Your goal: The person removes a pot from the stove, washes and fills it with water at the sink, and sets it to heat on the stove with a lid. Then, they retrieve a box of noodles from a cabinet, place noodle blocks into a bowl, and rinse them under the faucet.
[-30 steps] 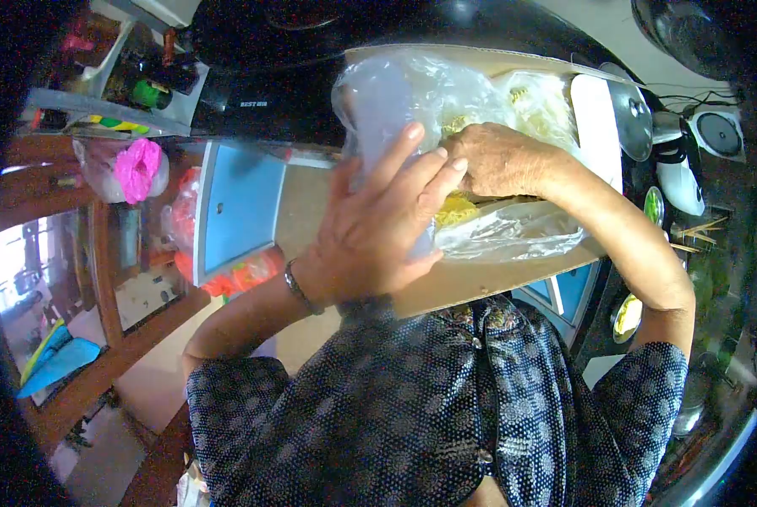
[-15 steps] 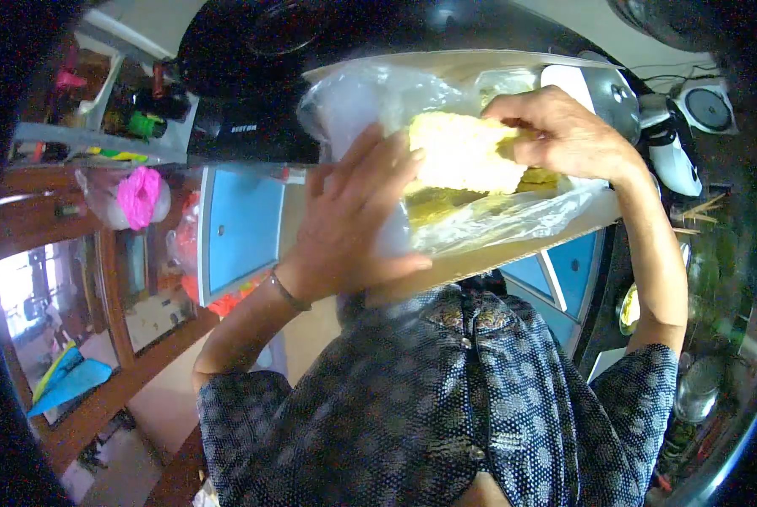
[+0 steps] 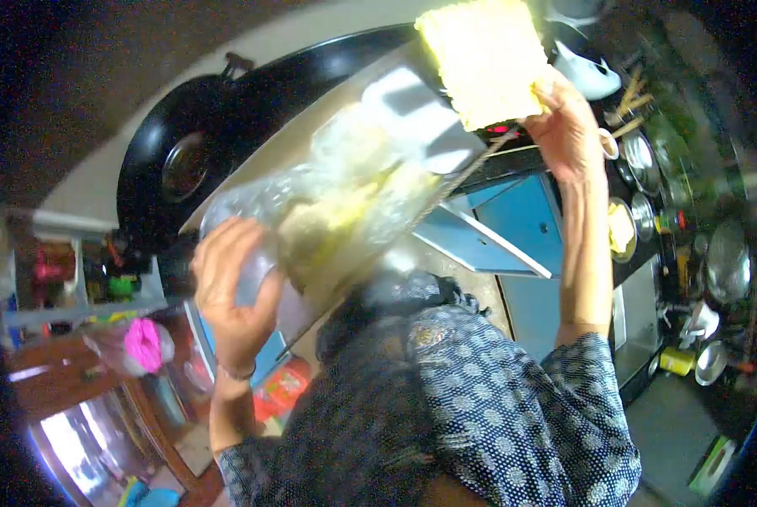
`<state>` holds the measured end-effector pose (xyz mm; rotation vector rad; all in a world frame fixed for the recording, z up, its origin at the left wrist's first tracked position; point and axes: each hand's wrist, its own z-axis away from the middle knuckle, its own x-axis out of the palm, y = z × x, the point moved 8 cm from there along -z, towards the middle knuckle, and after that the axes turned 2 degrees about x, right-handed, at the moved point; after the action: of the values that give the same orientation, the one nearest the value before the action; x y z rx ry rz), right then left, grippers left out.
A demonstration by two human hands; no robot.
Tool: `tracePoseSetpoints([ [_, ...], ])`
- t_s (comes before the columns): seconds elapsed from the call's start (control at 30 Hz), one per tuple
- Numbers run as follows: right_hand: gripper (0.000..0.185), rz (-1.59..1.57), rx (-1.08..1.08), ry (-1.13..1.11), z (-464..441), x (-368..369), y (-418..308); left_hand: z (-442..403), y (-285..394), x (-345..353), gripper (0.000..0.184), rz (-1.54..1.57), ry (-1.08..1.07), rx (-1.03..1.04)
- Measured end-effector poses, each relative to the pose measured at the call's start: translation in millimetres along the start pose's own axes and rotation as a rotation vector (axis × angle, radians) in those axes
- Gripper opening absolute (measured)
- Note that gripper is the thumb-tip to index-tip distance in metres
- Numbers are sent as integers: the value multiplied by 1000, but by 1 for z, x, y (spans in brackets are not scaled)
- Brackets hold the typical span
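Note:
A square, pale yellow noodle-like block (image 3: 484, 63) is pinched at its lower right corner by my right hand (image 3: 564, 127), beyond the right end of the cardboard box. My left hand (image 3: 241, 283) grips the left end of the box, with its fingers over the edge beside clear plastic. Inside the box (image 3: 311, 313), a clear plastic bag (image 3: 349, 144) lies around more yellow pieces, blurred by motion. A white flat piece with dark patches (image 3: 404, 93) shows at the box's far right end.
A large black wok (image 3: 154, 160) is at the upper left. Blue cabinet doors (image 3: 513, 220) stand below the counter. On the right are a plate with yellow food (image 3: 620, 230), metal bowls and wooden sticks (image 3: 632, 106). A pink bag (image 3: 144, 345) hangs at the left.
My right hand has lifted the yellow block out of the box, up and to the right. The view has turned, and the box now appears tilted. My left hand has moved to the box's left end.

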<state>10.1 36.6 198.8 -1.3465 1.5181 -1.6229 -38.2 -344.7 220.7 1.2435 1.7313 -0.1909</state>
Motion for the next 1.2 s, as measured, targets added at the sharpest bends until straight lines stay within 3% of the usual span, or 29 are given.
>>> tracePoseSetpoints([
  [0.13, 38, -163, -35, 200, 40, -47, 6, -12, 44, -20, 38, 168, 74, -42],
  [0.23, 36, -220, -44, 282, 66, -79, 16, -15, 94, -26, 40, 231, -5, 55],
  [0.33, 34, -294, -34, 326, 88, -103, 35, -10, 123, 20, 50, 735, -332, 163],
  [0.4, 33, -330, -25, 361, 102, -114, 46, -13, 153, 59, 48, 949, -590, 101],
  [0.47, 36, -393, -16, 348, 113, -122, 60, -18, 177, 102, 46, 946, -837, 149],
  [0.53, 38, -446, -1, 358, 126, -129, 71, -15, 179, 151, 52, 1131, -729, 80],
  [0.6, 39, -522, 29, 332, 138, -133, 85, -17, 185, 202, 51, 1011, -761, -351],
  [0.63, 38, -554, 54, 328, 144, -134, 91, -16, 185, 226, 55, 1059, -666, -349],
  [0.73, 36, -603, 64, 305, 159, -130, 95, -20, 196, 280, 46, 1035, -595, -381],
  [0.8, 34, -611, 66, 305, 171, -135, 100, -18, 216, 311, 35, 1585, -593, -487],
  [0.83, 34, -613, 54, 325, 176, -142, 101, -15, 222, 328, 35, 1586, -618, -481],
  [0.9, 35, -573, 80, 392, 189, -150, 104, -8, 215, 353, 26, 1519, -418, -570],
  [0.93, 35, -573, 73, 406, 195, -153, 105, 1, 213, 371, 23, 1658, -359, -802],
  [1.2, 38, -402, 132, 521, 258, -196, 108, 8, 249, 406, 25, 1884, -588, -773],
])
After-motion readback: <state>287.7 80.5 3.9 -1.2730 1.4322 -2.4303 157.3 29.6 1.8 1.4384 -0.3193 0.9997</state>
